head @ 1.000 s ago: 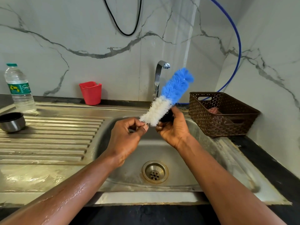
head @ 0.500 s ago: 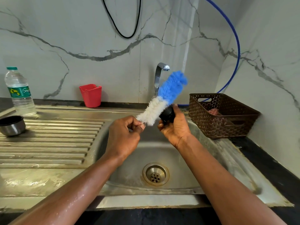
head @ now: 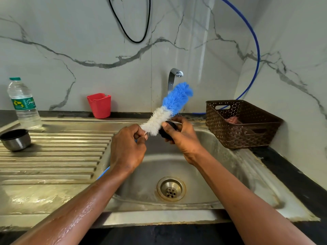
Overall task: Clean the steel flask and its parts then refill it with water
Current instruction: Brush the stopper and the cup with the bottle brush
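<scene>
Over the basin of the steel sink (head: pixel 159 218), the left hand (head: pixel 127 149) is closed tight on the bottle brush (head: pixel 169 106). It pinches the stem just under the white bristles, and the blue bristle end slants up to the far right, in front of the tap (head: pixel 174 76). The right hand (head: pixel 184 138) has thumb and fingers curled round a small black part (head: pixel 168 131), probably the flask's stopper, which touches the white bristles.

The flask body is not in view. A steel cup (head: pixel 16 140), likely its cap, stands upright on the drainboard (head: pixel 62 156) at the left, well apart from the hands.

The black part looks light and rigid, but wet skin and wet plastic would make it slippery. A hold on its rim that leaves the face bare for the bristles seems best. The brush is soft at the head and springy along the stem, so gripping close to the bristles gives control.

A water bottle (head: pixel 23 105) and a red cup (head: pixel 100 106) stand at the far wall, and a brown basket (head: pixel 247 137) sits to the right.
</scene>
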